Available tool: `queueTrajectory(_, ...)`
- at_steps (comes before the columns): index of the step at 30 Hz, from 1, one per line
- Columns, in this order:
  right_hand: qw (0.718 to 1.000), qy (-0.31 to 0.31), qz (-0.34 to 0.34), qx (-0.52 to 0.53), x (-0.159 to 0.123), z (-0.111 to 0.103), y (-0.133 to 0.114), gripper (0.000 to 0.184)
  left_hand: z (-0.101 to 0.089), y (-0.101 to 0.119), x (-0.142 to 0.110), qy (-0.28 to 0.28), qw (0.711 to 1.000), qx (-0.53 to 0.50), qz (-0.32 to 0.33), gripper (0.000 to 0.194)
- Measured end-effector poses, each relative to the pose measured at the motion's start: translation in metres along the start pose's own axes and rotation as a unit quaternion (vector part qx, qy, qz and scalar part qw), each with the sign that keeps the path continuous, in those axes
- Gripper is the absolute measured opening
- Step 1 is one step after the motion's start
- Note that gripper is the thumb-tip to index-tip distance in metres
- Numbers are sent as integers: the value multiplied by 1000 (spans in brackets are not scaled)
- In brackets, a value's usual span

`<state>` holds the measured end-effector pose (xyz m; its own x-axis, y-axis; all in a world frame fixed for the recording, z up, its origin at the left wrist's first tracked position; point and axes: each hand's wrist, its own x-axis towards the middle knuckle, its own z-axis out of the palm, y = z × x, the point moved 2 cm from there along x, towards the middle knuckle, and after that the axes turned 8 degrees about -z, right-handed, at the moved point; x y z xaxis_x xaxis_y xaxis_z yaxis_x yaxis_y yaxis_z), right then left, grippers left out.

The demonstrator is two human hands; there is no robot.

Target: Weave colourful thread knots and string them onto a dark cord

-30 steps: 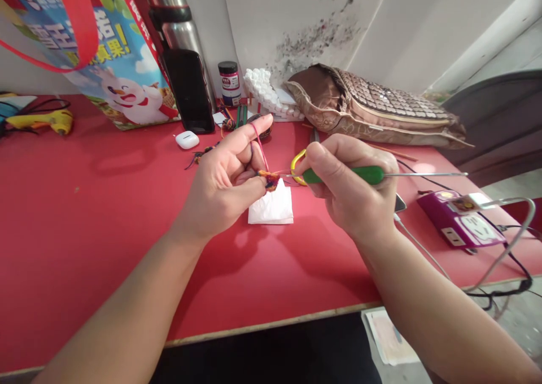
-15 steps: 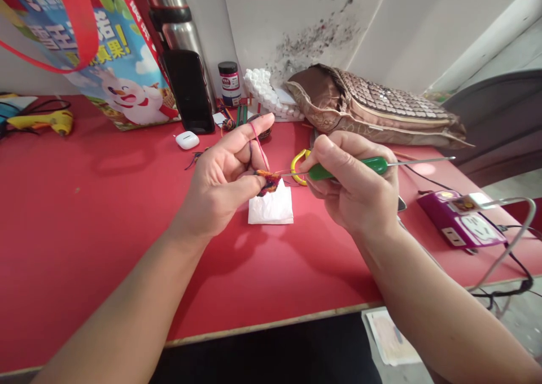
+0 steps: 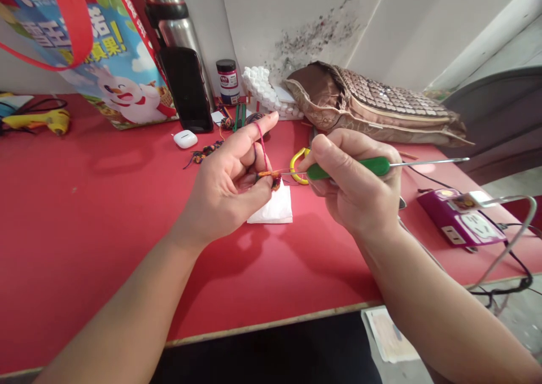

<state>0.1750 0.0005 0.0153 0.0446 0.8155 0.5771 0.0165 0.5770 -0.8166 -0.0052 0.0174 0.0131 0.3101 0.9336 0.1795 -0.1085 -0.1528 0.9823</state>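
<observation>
Since the earlier frame the crochet hook (image 3: pixel 347 168), gripped by the right hand (image 3: pixel 353 186), has tilted, its tip at the tiny, barely begun multicoloured crochet piece (image 3: pixel 271 177) pinched mid-frame by the left hand (image 3: pixel 226 186), pink yarn (image 3: pixel 261 141) over its forefinger.

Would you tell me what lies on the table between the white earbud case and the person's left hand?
In the head view, a small tangle of multicoloured thread lies between the earbud case and the left hand.

A red table (image 3: pixel 105 231) with a pale wooden front edge stands against a white wall (image 3: pixel 406 28), where a speckled white sheet (image 3: pixel 296 22) leans. Soft light falls evenly; grey floor (image 3: pixel 514 316) shows at right.
</observation>
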Motion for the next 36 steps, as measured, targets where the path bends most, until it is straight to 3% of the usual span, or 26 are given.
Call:
queueTrajectory(9,1000,-4,13,6,1,-1,0,40,0,2,0,-13,999,42,32,50)
queueTrajectory(14,993,-30,94,65,6,-4,5,43,-1,1,-1,-37,998,39,15,53)
queueTrajectory(20,968,-41,178,174,12,-5,11,44,-4,-4,0,-30,998,-57,-14,59)
queueTrajectory(30,967,-44,164,192,11,1,15,53,-2,-9,3,-7,996,-84,-7,58)
queueTrajectory(36,975,-41,139,170,2,7,11,47,3,-18,3,-13,995,-102,-21,64)
